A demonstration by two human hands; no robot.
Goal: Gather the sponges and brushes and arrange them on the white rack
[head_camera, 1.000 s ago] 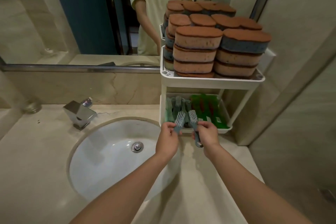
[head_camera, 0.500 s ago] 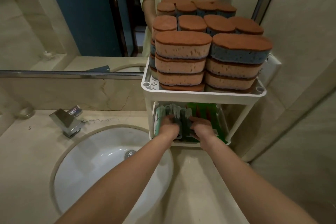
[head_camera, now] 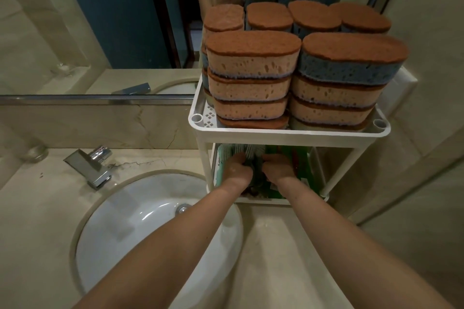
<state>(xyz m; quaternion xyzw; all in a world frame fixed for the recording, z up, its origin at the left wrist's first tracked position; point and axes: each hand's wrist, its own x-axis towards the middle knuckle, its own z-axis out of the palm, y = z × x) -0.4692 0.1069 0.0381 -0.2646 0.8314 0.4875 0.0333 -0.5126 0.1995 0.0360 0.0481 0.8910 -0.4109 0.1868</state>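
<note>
Left hand (head_camera: 237, 170), right hand (head_camera: 279, 168) among brushes (head_camera: 251, 151), sponges (head_camera: 253, 65) overhead, sink (head_camera: 140, 223) beside

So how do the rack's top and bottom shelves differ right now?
The top shelf holds stacked sponges piled well above its rim; the bottom shelf holds brushes and green items lying low inside it. Neither hand touches the top shelf, while the left hand and right hand both reach into the bottom shelf among the brushes. Both are white trays of one rack.
</note>
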